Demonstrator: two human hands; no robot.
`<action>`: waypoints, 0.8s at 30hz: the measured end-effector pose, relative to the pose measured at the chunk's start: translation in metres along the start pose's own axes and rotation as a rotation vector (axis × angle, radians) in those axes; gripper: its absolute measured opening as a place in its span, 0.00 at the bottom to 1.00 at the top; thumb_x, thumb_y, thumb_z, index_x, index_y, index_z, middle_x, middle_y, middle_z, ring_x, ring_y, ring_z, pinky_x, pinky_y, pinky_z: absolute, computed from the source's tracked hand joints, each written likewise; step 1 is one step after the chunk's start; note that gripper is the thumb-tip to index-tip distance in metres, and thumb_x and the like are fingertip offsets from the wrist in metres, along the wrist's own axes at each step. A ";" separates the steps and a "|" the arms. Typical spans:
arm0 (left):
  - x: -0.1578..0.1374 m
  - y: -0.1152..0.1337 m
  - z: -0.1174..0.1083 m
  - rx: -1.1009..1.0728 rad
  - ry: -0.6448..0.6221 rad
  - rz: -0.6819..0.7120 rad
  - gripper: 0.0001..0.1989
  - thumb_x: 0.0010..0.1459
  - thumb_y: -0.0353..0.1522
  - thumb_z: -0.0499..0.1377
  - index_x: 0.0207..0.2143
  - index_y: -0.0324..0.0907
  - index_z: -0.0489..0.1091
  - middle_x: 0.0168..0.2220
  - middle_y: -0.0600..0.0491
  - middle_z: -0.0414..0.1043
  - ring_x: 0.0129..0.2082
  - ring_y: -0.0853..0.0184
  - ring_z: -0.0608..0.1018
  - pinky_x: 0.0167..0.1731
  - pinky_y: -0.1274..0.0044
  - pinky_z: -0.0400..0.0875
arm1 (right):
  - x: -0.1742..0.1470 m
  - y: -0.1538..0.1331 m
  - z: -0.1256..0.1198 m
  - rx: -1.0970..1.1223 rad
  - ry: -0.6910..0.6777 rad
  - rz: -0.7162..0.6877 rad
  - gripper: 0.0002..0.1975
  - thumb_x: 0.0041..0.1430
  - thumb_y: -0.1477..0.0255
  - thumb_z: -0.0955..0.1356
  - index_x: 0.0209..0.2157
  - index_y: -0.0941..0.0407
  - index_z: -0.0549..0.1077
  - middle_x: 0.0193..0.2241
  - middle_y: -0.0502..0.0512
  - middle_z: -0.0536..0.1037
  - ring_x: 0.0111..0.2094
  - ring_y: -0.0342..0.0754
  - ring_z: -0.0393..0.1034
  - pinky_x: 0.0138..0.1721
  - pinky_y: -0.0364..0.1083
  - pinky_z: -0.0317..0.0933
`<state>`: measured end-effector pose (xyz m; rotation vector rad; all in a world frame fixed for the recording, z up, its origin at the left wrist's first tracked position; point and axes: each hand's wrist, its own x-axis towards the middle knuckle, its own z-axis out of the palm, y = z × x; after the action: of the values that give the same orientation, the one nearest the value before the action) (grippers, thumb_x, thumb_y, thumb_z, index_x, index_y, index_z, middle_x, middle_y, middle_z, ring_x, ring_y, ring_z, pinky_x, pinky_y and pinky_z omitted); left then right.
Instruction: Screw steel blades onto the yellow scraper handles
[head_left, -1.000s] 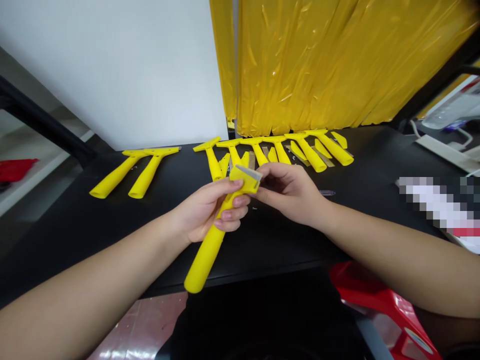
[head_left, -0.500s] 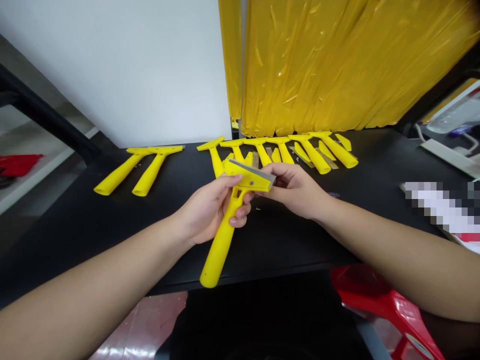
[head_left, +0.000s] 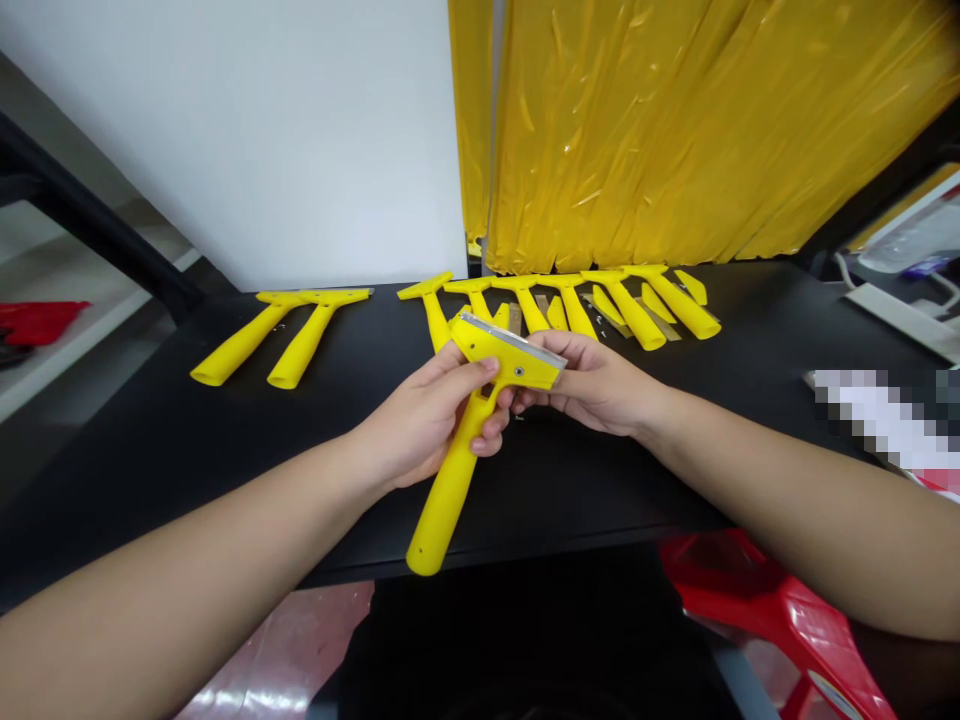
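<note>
A yellow scraper (head_left: 448, 490) is held tilted over the table, its handle end pointing down toward me. My left hand (head_left: 420, 420) is closed around its neck, with the thumb pressed on the front of the head. A metal blade (head_left: 517, 341) lies along the head's upper edge, and one screw (head_left: 519, 371) shows near the right side; a small hole is visible to the left. My right hand (head_left: 611, 388) grips the head's right end, its fingertips partly hidden behind it.
Two yellow scrapers (head_left: 302, 345) lie at the left of the black table (head_left: 300, 450). Several more yellow handles (head_left: 630, 310) lie at the back, among loose yellow plates (head_left: 691, 288) and blades. A white panel (head_left: 300, 130) and yellow plastic sheeting (head_left: 675, 120) stand behind. A red object (head_left: 772, 600) sits below, right.
The scraper's head has shifted slightly right, and its face has turned a little more toward me. The blade now sits more flush along the edge. Both hands keep their hold.
</note>
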<state>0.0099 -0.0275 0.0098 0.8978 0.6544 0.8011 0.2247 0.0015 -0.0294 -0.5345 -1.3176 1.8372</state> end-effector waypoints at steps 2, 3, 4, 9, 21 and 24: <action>-0.001 0.000 0.001 0.006 0.007 0.005 0.07 0.67 0.32 0.63 0.43 0.43 0.67 0.28 0.54 0.73 0.23 0.71 0.73 0.20 0.83 0.66 | 0.000 0.001 -0.002 0.018 -0.011 0.018 0.14 0.58 0.67 0.82 0.40 0.56 0.80 0.35 0.50 0.85 0.34 0.42 0.81 0.45 0.45 0.79; -0.002 -0.001 0.002 0.010 0.010 0.008 0.08 0.67 0.32 0.64 0.44 0.44 0.67 0.28 0.54 0.73 0.23 0.71 0.73 0.20 0.83 0.66 | 0.000 0.001 -0.003 0.025 -0.011 0.025 0.13 0.58 0.67 0.82 0.40 0.56 0.80 0.34 0.50 0.85 0.34 0.42 0.82 0.45 0.45 0.79; -0.002 -0.001 0.003 0.017 0.013 0.013 0.09 0.67 0.32 0.65 0.44 0.44 0.67 0.28 0.55 0.72 0.23 0.71 0.73 0.20 0.83 0.66 | 0.000 0.002 -0.003 0.030 -0.010 0.032 0.13 0.58 0.68 0.82 0.40 0.57 0.81 0.34 0.50 0.85 0.34 0.42 0.82 0.45 0.45 0.79; -0.004 -0.003 0.003 0.060 0.015 0.043 0.11 0.66 0.33 0.66 0.45 0.44 0.66 0.29 0.56 0.72 0.23 0.72 0.74 0.21 0.83 0.68 | 0.000 0.002 -0.004 0.068 -0.027 0.046 0.12 0.58 0.68 0.82 0.40 0.57 0.82 0.34 0.50 0.86 0.33 0.42 0.82 0.44 0.44 0.80; -0.008 -0.003 0.002 0.076 -0.045 0.053 0.10 0.67 0.33 0.67 0.44 0.43 0.67 0.29 0.55 0.74 0.22 0.73 0.74 0.20 0.83 0.67 | -0.001 0.002 -0.009 0.119 -0.092 0.117 0.17 0.57 0.64 0.83 0.43 0.58 0.82 0.35 0.54 0.87 0.36 0.46 0.85 0.47 0.49 0.81; -0.007 -0.002 0.002 0.055 -0.060 0.040 0.08 0.67 0.33 0.66 0.43 0.43 0.69 0.29 0.55 0.74 0.22 0.73 0.74 0.19 0.84 0.66 | -0.002 0.001 -0.007 0.112 -0.111 0.130 0.17 0.58 0.64 0.82 0.44 0.58 0.82 0.37 0.54 0.87 0.36 0.46 0.85 0.47 0.51 0.81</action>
<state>0.0082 -0.0351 0.0100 0.9837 0.6099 0.7924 0.2307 0.0039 -0.0330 -0.4733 -1.2690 2.0600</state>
